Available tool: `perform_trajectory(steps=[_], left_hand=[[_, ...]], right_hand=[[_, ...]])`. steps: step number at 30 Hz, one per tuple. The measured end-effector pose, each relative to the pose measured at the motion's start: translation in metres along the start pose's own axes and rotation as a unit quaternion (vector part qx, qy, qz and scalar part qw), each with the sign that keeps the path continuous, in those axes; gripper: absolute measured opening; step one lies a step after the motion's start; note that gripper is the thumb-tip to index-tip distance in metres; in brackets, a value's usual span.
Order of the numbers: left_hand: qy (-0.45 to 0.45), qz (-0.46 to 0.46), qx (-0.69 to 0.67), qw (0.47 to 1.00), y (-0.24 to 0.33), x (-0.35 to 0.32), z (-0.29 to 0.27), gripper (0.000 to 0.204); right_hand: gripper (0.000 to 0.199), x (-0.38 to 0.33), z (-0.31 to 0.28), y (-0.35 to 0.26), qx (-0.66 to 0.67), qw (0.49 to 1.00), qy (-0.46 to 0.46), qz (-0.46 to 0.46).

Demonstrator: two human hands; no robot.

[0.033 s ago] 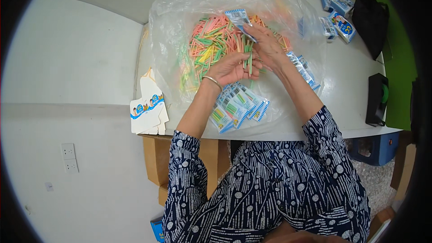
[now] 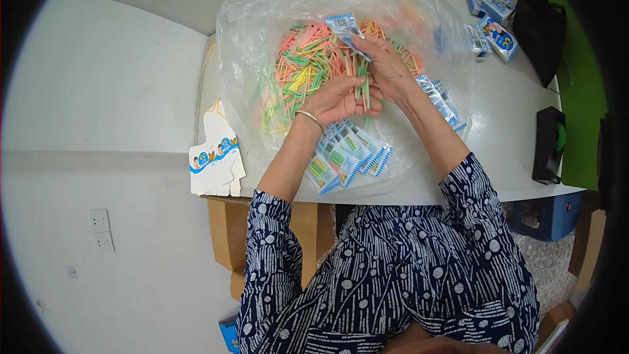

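Observation:
My left hand (image 2: pixel 337 97), with a bangle at the wrist, is closed on a few thin coloured sticks (image 2: pixel 363 92), mostly green with some pink. Just above it, my right hand (image 2: pixel 388 69) grips a small blue-and-white packet (image 2: pixel 342 24) by its lower part. The two hands nearly meet, and the right fingers partly hide the sticks' upper ends. Behind them lies a loose heap of pink, green and yellow sticks (image 2: pixel 304 59) on a large clear plastic bag (image 2: pixel 246 26). Several flat packets with sticks inside (image 2: pixel 347 154) fan out below my left hand.
More packets (image 2: pixel 442 99) lie under my right forearm. Small blue-and-white boxes (image 2: pixel 498 38) are at the far right, beside a black bag (image 2: pixel 540 29). A black tape dispenser (image 2: pixel 549 144) stands on the right edge. Flat printed cartons (image 2: pixel 216 160) rest at the table's left edge.
My right hand and the packet have shifted very slightly to the left. My left hand keeps its hold on the sticks.

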State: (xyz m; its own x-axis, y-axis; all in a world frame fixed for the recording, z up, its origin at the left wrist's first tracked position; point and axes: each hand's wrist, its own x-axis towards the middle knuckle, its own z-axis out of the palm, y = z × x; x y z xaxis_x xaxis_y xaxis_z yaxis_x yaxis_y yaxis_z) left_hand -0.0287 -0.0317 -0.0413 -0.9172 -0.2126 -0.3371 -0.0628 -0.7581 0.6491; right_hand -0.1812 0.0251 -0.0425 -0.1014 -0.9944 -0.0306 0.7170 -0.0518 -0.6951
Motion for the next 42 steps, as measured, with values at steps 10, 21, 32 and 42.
perform_trajectory(steps=[10,21,32,42], left_hand=[[0.074,0.015,0.076,0.994,0.013,0.011,-0.005,0.031],[0.236,0.17,0.193,0.937,0.027,-0.002,-0.019,0.026],[0.311,0.241,0.3,0.869,0.027,-0.003,-0.008,0.033],[0.162,0.278,0.182,0.929,0.032,-0.015,0.041,0.044]], right_hand=[[0.02,0.013,-0.001,0.004,-0.041,0.999,-0.004,0.012],[0.019,-0.027,-0.024,-0.014,-0.263,0.959,0.076,-0.075],[0.018,-0.055,-0.022,-0.006,-0.237,0.969,0.071,0.005],[0.026,-0.061,-0.022,-0.005,-0.25,0.967,-0.008,0.05]])
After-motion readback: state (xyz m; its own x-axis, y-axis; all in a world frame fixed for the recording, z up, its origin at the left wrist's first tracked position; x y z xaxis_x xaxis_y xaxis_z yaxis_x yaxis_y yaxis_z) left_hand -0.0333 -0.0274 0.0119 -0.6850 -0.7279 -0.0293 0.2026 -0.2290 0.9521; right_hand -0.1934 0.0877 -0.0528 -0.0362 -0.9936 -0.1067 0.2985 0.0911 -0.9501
